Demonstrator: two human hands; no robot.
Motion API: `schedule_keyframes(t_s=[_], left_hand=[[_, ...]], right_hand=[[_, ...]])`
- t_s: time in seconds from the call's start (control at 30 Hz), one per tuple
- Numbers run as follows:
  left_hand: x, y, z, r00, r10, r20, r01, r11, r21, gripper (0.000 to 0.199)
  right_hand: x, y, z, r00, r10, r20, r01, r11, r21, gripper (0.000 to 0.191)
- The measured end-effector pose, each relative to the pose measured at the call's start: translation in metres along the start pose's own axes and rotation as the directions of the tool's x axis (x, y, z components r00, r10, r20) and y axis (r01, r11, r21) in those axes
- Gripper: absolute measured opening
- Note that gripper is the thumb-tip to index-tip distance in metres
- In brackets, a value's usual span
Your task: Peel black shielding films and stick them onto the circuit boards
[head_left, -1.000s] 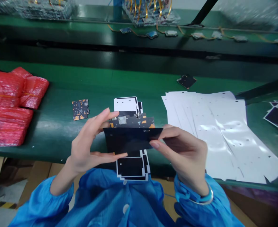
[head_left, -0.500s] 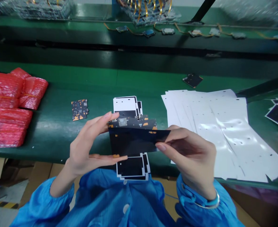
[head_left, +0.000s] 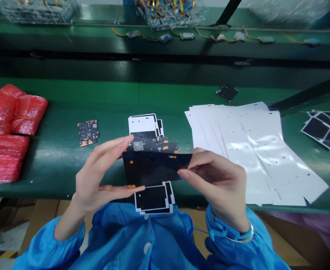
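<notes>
- Green workbench (head_left: 49, 176) is laid with white sheets (head_left: 238, 150) beyond the right hand (head_left: 215, 187).
- Black film (head_left: 150, 168) is pinched by it, its edges cradled by the wide-spread left hand (head_left: 97, 180).
- More film pieces (head_left: 152, 198) are left below.

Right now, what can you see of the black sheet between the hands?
The black sheet is thin, roughly rectangular, wider than tall, and dark with a faint sheen, like film. Small orange patches show near its left edge. It is held almost level, its right end pinched in the fingers of the right hand. The left hand's fingers reach its lower left corner. Its top edge overlaps a dark piece with orange patches.
</notes>
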State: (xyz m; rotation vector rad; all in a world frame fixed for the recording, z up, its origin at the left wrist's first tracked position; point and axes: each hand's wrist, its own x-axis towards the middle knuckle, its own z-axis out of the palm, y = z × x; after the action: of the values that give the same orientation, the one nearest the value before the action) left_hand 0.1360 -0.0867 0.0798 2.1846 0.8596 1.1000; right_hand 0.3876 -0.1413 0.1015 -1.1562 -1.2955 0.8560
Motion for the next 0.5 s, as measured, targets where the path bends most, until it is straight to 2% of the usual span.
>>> schedule_keyframes(t_s=[0.1, 0.17, 0.23, 0.3, 0.33, 0.4, 0.47, 0.5], left_hand=[[0.007, -0.001, 0.000, 0.990, 0.134, -0.038, -0.133, 0.991, 0.019, 0.079], [0.012, 0.000, -0.001, 0.978, 0.209, -0.010, -0.208, 0.976, 0.061, 0.070], [0.016, 0.002, -0.005, 0.968, 0.247, 0.045, -0.251, 0.963, 0.095, 0.066], [0.019, 0.002, -0.009, 0.962, 0.247, 0.113, -0.261, 0.956, 0.133, 0.065], [0.022, 0.001, -0.012, 0.954, 0.252, 0.160, -0.275, 0.951, 0.142, 0.062], [0.033, -0.007, -0.014, 0.920, 0.279, 0.274, -0.325, 0.935, 0.139, 0.049], [0.057, -0.024, -0.010, 0.892, 0.313, 0.326, -0.371, 0.919, 0.133, 0.034], [0.073, -0.036, -0.005, 0.896, 0.313, 0.316, -0.371, 0.917, 0.146, 0.030]], right_hand=[[0.001, 0.000, 0.001, 1.000, -0.010, 0.000, 0.010, 1.000, 0.003, 0.018], [0.002, 0.000, 0.001, 1.000, -0.022, -0.001, 0.022, 0.999, -0.027, 0.017], [0.002, 0.000, 0.001, 0.999, -0.053, 0.003, 0.053, 0.991, -0.119, 0.015], [0.002, 0.002, -0.001, 0.992, -0.123, 0.032, 0.127, 0.943, -0.307, 0.011], [0.002, 0.005, -0.003, 0.984, -0.167, 0.054, 0.174, 0.885, -0.431, 0.014], [0.003, 0.013, -0.008, 0.968, -0.237, 0.079, 0.226, 0.702, -0.676, 0.032], [0.006, 0.026, -0.013, 0.967, -0.246, 0.068, 0.193, 0.527, -0.828, 0.053], [0.007, 0.033, -0.014, 0.972, -0.225, 0.061, 0.166, 0.481, -0.861, 0.059]])
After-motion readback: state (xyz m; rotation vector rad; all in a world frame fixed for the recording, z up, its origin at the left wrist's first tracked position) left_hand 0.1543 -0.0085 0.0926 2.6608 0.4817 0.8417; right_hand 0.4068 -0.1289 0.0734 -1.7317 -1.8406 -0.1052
